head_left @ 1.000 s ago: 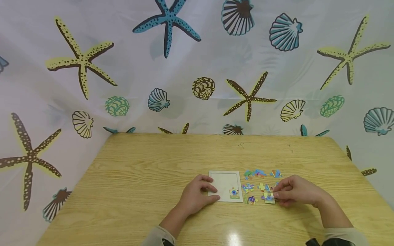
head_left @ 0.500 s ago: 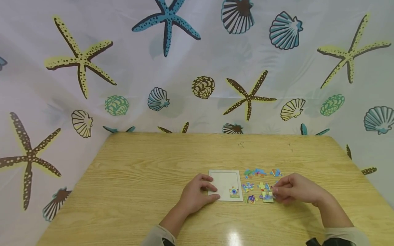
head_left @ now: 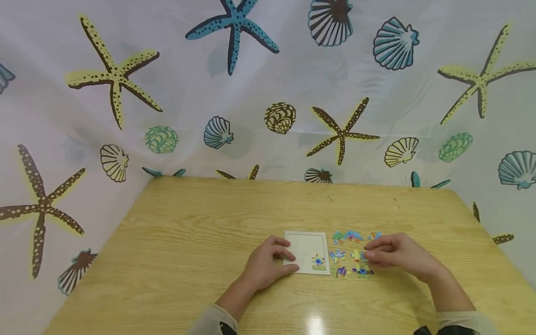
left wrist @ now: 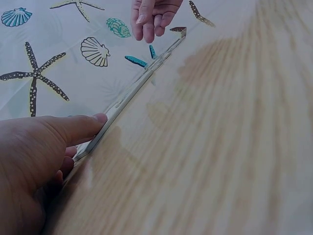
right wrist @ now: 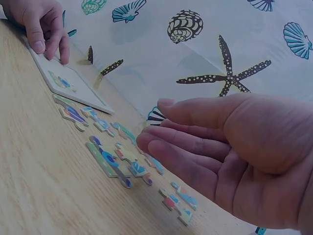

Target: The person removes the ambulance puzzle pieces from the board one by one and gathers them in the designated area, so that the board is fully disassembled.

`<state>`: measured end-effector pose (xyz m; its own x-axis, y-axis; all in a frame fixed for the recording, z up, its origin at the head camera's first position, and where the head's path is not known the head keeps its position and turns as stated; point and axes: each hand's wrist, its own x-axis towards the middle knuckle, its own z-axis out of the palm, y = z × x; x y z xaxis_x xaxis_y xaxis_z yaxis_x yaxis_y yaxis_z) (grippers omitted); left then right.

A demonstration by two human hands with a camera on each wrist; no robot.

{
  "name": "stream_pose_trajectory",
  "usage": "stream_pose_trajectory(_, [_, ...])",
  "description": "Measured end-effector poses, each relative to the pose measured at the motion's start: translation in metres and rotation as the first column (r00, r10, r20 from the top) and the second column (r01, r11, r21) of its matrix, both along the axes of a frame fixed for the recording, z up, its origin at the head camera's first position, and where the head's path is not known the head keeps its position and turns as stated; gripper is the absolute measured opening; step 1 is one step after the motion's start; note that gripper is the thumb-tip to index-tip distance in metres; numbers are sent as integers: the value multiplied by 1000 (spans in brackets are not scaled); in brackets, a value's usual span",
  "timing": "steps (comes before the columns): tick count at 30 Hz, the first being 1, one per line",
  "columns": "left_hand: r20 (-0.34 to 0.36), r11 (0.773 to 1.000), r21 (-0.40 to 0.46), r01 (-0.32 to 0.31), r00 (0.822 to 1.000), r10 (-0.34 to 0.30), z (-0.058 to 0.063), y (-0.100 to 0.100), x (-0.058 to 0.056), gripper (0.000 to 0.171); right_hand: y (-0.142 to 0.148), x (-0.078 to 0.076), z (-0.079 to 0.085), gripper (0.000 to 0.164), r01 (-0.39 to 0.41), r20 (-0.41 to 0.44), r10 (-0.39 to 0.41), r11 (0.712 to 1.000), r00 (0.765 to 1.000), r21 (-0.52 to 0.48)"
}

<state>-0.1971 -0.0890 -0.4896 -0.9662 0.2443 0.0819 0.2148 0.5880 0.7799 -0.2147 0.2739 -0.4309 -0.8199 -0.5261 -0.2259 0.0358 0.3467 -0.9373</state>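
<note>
On the table lies a pale square puzzle board with a raised rim. One puzzle piece sits in its lower right corner. My left hand holds the board by its left side, thumb and curved fingers on the rim and surface. Just right of the board, my right hand hovers over loose puzzle pieces. In the right wrist view its thumb stands apart from loosely bent fingers, with nothing seen between them. Below this hand, a green and blue puzzle piece lies with another piece overlapping or touching it.
Several other colourful puzzle pieces lie in loose rows right of the board. The wooden table ends at a hanging cloth printed with starfish and shells.
My right hand has moved slightly left and up. The yellowish piece seen at its fingertips is no longer visible there; a blue and green one shows. My left hand stays on the board.
</note>
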Motion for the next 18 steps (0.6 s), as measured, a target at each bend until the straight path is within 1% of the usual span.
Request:
stream_pose_trajectory(3, [1,1000,0,-3,1000,3,1,-3,0,18,-7,-3,-5,50,-12,-24,12,1000,1000,4])
stream_pose_trajectory(8, [3,1000,7,5,1000,-5,0,-3,-1,18,-21,-8,-7,49,-16,-54,19,998,998,59])
stream_pose_trajectory(10, [0,1000,4,8,1000,-8,-1,-3,-1,19,-29,-9,-7,49,-31,-44,33,998,998,49])
stream_pose_trajectory(14, [-4,1000,-7,5,1000,-5,-3,-3,0,19,-44,-11,-8,49,-78,-8,78,997,997,-6])
stream_pose_trajectory(18, [-1,1000,-4,-2,1000,2,-2,-3,1,19,-59,-13,-10,48,-101,-13,100,995,995,-4])
